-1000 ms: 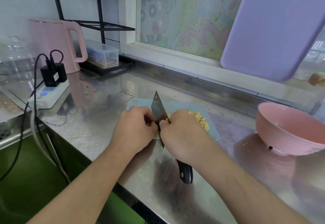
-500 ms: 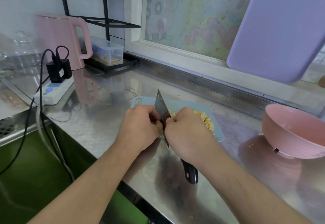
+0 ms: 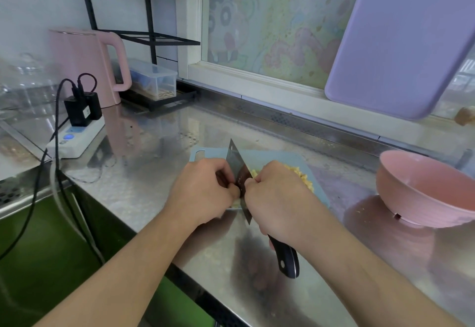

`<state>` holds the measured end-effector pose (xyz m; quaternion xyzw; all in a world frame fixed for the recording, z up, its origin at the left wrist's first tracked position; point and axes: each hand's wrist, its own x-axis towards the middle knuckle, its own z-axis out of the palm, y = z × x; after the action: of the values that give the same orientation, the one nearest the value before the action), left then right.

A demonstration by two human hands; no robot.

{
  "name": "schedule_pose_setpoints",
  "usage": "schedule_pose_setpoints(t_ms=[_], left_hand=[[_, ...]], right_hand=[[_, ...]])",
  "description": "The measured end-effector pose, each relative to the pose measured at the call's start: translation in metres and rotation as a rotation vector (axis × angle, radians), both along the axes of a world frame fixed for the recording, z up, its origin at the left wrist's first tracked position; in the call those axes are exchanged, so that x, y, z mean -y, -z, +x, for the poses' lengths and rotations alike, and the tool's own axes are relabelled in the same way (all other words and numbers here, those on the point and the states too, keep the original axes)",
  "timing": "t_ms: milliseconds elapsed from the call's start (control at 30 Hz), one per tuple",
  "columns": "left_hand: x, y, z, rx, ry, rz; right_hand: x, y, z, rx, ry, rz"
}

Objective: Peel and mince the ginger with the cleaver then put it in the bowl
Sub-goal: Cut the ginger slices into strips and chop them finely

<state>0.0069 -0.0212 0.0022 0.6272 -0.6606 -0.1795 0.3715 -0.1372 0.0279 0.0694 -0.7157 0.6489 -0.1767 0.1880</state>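
Currently both hands are meeting at the cleaver (image 3: 237,172), which is standing blade-up on edge over the small blue cutting board (image 3: 318,193). Right hand (image 3: 277,198) is gripping the top of the black handle (image 3: 286,260), fingers curled around it, with the handle's butt sticking out toward 6 o'clock. Left hand (image 3: 205,190) is sitting on the 9 o'clock side of the blade, fingers bunched and pinching at the blade face; whether they're actually holding ginger bits, I cannot tell, as the contact is hidden.

Minced ginger (image 3: 300,175) is lying in a pale yellow pile on the board, at 3 o'clock of the blade, partly hidden behind the right hand. Pink bowl (image 3: 424,188) is sitting on the steel counter (image 3: 154,172), well apart at 3 o'clock of the board; its contents are not visible from here.

Judging step: peeling and mincing are looking done; this is looking like wiping stuck bits off the blade before the transfer.

Next move is calling for: lowering the blade flat, scooping the pile onto it, and carrying it toward 3 o'clock over the bowl rim. Risk: fingers sliding near the edge; loose mince spilling onto the counter on the way.
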Motion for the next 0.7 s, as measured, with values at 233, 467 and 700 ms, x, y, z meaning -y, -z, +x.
schedule_pose_setpoints(t_ms=[233,467,700], left_hand=[[-0.004,-0.003,0.003,-0.095,0.053,0.013],[-0.002,-0.008,0.016,-0.155,0.171,0.042],[-0.010,0.006,0.031,-0.034,0.346,-0.016]], right_hand=[[-0.010,0.008,-0.005,-0.054,0.029,-0.074],[-0.010,0.012,-0.005,-0.037,0.041,-0.093],[-0.008,0.015,-0.005,-0.022,0.042,-0.092]])
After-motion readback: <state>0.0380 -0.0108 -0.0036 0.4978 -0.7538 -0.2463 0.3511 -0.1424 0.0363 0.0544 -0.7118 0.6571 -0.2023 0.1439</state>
